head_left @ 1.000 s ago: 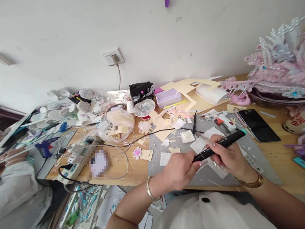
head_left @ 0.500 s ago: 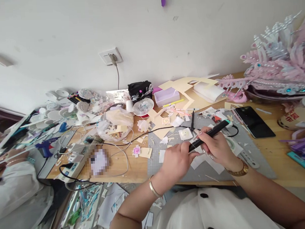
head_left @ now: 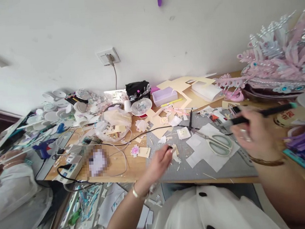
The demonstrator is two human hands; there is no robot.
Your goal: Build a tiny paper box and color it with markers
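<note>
My right hand (head_left: 255,132), blurred by motion, is wrapped round a thick black pen (head_left: 269,111) with a teal end, held above the right of the mat. The pen's other end is pale and smeared. My left hand (head_left: 160,162) is closed over the mat's left part, pinching a small black piece (head_left: 169,147) that looks like the pen's cap; most of it is hidden by the fingers. Between the hands lie scissors (head_left: 221,145) with pale handles on white paper pieces (head_left: 197,144). A small square with a drawn face (head_left: 183,133) lies behind them.
The grey cutting mat (head_left: 184,173) carries paper scraps and a slim black pen (head_left: 191,119). A lilac box (head_left: 164,96), cream card sheets (head_left: 178,85) and pink headpieces (head_left: 271,67) stand behind. A power strip (head_left: 74,169) lies left, near another person's sleeve (head_left: 17,179).
My hands, earlier together on the black pen, have come apart. The right moved right with the pen; the left moved slightly left and down with the small black piece. The scissors are now uncovered.
</note>
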